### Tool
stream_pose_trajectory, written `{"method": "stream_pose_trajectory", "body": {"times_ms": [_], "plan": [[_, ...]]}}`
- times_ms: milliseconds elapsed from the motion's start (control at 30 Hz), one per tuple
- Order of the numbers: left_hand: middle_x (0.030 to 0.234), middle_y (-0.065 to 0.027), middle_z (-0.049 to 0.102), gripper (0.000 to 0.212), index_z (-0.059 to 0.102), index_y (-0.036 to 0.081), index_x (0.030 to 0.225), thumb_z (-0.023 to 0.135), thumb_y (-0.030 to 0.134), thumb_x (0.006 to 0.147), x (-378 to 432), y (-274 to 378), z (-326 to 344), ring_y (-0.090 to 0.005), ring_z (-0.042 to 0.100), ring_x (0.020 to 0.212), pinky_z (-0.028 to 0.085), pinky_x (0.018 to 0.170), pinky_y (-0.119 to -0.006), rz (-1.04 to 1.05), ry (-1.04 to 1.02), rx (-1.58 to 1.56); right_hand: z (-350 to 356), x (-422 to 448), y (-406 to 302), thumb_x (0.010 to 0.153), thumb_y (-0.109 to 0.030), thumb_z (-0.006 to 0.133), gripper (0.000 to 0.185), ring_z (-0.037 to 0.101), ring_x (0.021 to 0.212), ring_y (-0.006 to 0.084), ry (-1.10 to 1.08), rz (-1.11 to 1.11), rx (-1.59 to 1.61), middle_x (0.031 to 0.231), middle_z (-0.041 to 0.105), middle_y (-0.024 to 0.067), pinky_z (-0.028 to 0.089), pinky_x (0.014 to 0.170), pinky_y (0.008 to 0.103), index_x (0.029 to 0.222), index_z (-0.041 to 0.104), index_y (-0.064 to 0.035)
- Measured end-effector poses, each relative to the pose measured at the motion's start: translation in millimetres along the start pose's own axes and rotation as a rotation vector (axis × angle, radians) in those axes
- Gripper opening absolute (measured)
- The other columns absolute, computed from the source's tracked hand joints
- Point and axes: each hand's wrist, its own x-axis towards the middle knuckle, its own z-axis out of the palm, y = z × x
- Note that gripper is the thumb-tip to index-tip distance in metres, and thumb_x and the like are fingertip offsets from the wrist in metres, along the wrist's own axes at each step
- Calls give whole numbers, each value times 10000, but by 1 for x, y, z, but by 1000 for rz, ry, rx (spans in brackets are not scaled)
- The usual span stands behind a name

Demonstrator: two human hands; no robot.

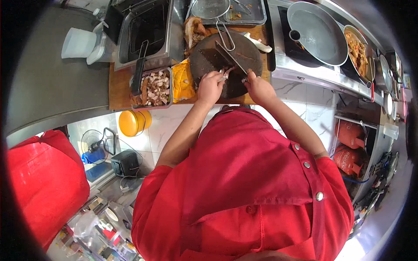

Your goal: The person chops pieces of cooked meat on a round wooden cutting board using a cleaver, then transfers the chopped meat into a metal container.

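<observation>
My right hand (260, 89) grips a cleaver (232, 58) by its handle, its blade slanting away to the upper left. Under it is a round, dark chopping block (204, 63). My left hand (209, 86) pinches a small strip of meat (228, 72) on the block, close to the blade. A larger piece of cooked meat (194, 31) sits at the block's far left edge. Diced meat (158, 88) fills a metal tray (153, 106) to my left, beside a yellow packet or cloth (182, 81).
The handle of a wire strainer (210, 8) overhangs the block. A white handle (259, 44) lies right of it. A large pan (318, 36) and a pan of food (359, 53) occupy the stove. Left stands a deep fryer (147, 32); a yellow bucket (132, 123) is below.
</observation>
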Motion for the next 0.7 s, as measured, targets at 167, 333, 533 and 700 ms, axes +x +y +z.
{"method": "stream_pose_trajectory", "body": {"times_ms": [167,333,533,700], "plan": [[1032,-125,664,236,693,40,1002,678,93,772,-9,-5,5,-323,615,959,492,845,-398,74,74,26,-11,-2,-21,917,-222,539,242,626,761,448,208,-118,71,831,629,272,498,660,536,1002,429,-23],[1008,-111,678,201,695,41,978,678,83,782,-7,-2,6,-309,626,956,494,841,-382,66,112,-63,12,-3,-11,913,-223,545,258,625,763,452,65,-56,31,820,625,267,501,664,536,1014,423,-18],[976,-119,672,159,685,26,925,690,97,782,-15,-6,9,-317,633,913,507,793,-386,85,174,-88,-9,-1,-31,902,-195,558,236,616,795,457,163,-108,93,825,636,253,467,683,557,971,413,-22],[960,-122,671,149,680,23,905,698,104,781,-11,-3,12,-320,634,918,507,798,-384,43,178,-60,21,2,-13,904,-210,557,247,620,787,456,-29,-25,4,797,634,254,473,681,550,980,413,-24]]}}
